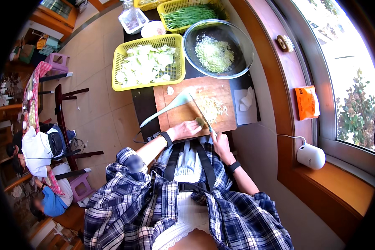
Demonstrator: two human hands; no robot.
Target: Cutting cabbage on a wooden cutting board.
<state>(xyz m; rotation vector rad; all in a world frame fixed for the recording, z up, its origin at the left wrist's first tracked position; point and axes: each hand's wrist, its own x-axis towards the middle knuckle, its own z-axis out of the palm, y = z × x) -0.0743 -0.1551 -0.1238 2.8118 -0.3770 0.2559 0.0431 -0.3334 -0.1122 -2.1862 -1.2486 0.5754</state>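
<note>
My right hand grips the handle of a kitchen knife, its blade slanting up and left over a wooden cutting board. Just left of the blade, my left hand has its fingers on a small pale green vegetable piece. Finely chopped pale vegetable lies to the right of the knife. Across the board's left side rests a pale green ladle-like utensil, its handle reaching past the board's edge. A small white scrap sits near the board's far left corner.
Beyond the board stand a yellow basket of cabbage leaves and a glass bowl of chopped vegetable. Farther back are green chives in another basket. Crumpled tissue lies right. The windowsill bears an orange packet. People sit far left.
</note>
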